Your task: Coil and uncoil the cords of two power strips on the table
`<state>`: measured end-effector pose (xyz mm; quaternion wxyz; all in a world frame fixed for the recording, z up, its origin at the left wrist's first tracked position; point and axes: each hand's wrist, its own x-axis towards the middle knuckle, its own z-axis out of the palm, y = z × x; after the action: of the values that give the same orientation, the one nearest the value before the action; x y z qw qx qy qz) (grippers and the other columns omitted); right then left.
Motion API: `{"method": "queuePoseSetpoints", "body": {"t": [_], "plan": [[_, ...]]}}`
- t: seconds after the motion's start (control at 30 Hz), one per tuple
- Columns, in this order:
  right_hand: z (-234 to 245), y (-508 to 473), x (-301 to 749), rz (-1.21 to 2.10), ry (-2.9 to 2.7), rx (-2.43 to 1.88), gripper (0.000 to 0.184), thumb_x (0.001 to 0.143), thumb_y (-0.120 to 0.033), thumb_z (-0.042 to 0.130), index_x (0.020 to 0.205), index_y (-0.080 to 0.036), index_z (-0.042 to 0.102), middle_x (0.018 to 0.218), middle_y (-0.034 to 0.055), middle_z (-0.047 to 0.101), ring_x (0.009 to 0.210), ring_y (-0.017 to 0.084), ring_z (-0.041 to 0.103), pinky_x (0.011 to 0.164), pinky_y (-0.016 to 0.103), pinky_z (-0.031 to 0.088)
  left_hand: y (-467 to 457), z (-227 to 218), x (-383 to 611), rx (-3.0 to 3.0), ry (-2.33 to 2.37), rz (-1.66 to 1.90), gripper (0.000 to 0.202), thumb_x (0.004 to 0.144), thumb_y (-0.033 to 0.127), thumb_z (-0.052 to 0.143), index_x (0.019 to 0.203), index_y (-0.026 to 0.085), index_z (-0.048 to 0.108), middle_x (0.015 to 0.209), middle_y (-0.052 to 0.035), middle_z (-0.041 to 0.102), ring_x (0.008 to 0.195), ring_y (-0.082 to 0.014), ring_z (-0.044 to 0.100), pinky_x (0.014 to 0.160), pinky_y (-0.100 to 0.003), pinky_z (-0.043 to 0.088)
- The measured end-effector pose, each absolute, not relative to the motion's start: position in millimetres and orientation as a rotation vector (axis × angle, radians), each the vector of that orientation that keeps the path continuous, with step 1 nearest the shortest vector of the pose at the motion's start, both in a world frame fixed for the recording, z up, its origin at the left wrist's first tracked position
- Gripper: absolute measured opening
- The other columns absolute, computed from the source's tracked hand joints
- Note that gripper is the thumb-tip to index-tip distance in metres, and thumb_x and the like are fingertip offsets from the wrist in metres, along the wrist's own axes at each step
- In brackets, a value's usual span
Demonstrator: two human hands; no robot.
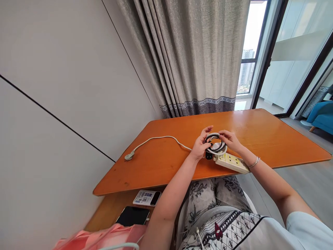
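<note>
A coil of black and white cable (220, 151) is held up over the near edge of the table. My left hand (199, 146) grips its left side, with thumb and fingers around the loops. At the upper right of the coil, my right hand (231, 139) pinches the loops between thumb and fingers. A black plug (208, 155) hangs just below the coil. Right under my hands lies a cream power strip (232, 163) with several sockets. Its white cord (166, 136) runs left across the table to a plug (129, 156).
The orange wooden table (249, 128) stands against a pale wall (65, 86) on the left. Lower left are a black phone (133, 215), a white printed box (146, 198) and a pink bag (114, 236). Behind hangs a grey curtain (200, 52).
</note>
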<state>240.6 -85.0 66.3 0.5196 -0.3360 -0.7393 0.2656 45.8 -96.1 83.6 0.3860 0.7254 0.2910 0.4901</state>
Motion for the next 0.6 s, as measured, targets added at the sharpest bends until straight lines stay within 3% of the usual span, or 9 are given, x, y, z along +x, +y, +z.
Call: {"method": "queuePoseSetpoints", "body": {"t": [0.07, 0.17, 0.27, 0.37, 0.5, 0.6], "plan": [[71.1, -87.2, 238.2, 0.577, -1.795, -0.811, 0.030, 0.094, -0.048, 0.054, 0.098, -0.025, 0.072, 0.096, 0.0065, 0.073, 0.093, 0.022, 0.066, 0.091, 0.043, 0.053, -93.5, 85.5, 45.8, 1.663, 0.673, 1.283, 0.041, 0.062, 0.015, 0.055, 0.101, 0.019, 0.067, 0.130, -0.0096, 0.062, 0.128, -0.0277, 0.056, 0.101, -0.039, 0.051], [77.5, -93.9, 232.2, 0.569, -1.811, -0.744, 0.037, 0.096, -0.053, 0.049, 0.108, -0.026, 0.071, 0.122, 0.0096, 0.067, 0.119, 0.025, 0.059, 0.109, 0.047, 0.043, -86.4, 89.0, 47.0, 1.483, 0.627, 1.312, 0.051, 0.061, 0.020, 0.058, 0.112, 0.019, 0.065, 0.111, -0.0079, 0.068, 0.104, -0.0239, 0.066, 0.085, -0.035, 0.056], [78.5, -100.2, 225.9, 0.704, -1.861, -0.590, 0.064, 0.082, -0.068, 0.064, 0.131, -0.026, 0.059, 0.142, 0.0119, 0.056, 0.132, 0.028, 0.052, 0.114, 0.046, 0.039, -79.1, 93.8, 48.1, 1.436, 0.645, 1.326, 0.032, 0.059, 0.021, 0.058, 0.090, 0.018, 0.065, 0.109, -0.0066, 0.068, 0.092, -0.0189, 0.066, 0.077, -0.030, 0.056], [74.4, -101.5, 221.0, 0.769, -1.873, -0.572, 0.100, 0.054, -0.066, 0.087, 0.136, -0.023, 0.051, 0.138, 0.0139, 0.057, 0.126, 0.031, 0.056, 0.109, 0.046, 0.043, -75.4, 98.0, 48.4, 1.445, 0.716, 1.342, 0.012, 0.057, 0.021, 0.059, 0.068, 0.018, 0.055, 0.119, -0.0067, 0.066, 0.092, -0.0181, 0.064, 0.073, -0.028, 0.056], [69.2, -97.2, 216.1, 0.814, -1.783, -0.689, 0.079, 0.058, -0.062, 0.086, 0.120, -0.021, 0.059, 0.116, 0.0090, 0.066, 0.108, 0.028, 0.063, 0.097, 0.042, 0.050, -74.3, 101.9, 47.3, 1.528, 0.734, 1.348, 0.014, 0.058, 0.021, 0.060, 0.063, 0.019, 0.047, 0.131, -0.0079, 0.062, 0.094, -0.0184, 0.063, 0.081, -0.033, 0.056], [68.4, -94.7, 213.9, 0.792, -1.765, -0.759, 0.068, 0.058, -0.057, 0.088, 0.108, -0.020, 0.062, 0.102, 0.0053, 0.067, 0.095, 0.025, 0.064, 0.087, 0.039, 0.053, -74.1, 107.3, 45.5, 1.690, 0.724, 1.333, 0.018, 0.060, 0.021, 0.062, 0.064, 0.019, 0.045, 0.124, -0.0096, 0.065, 0.088, -0.0171, 0.064, 0.084, -0.035, 0.055]]}}
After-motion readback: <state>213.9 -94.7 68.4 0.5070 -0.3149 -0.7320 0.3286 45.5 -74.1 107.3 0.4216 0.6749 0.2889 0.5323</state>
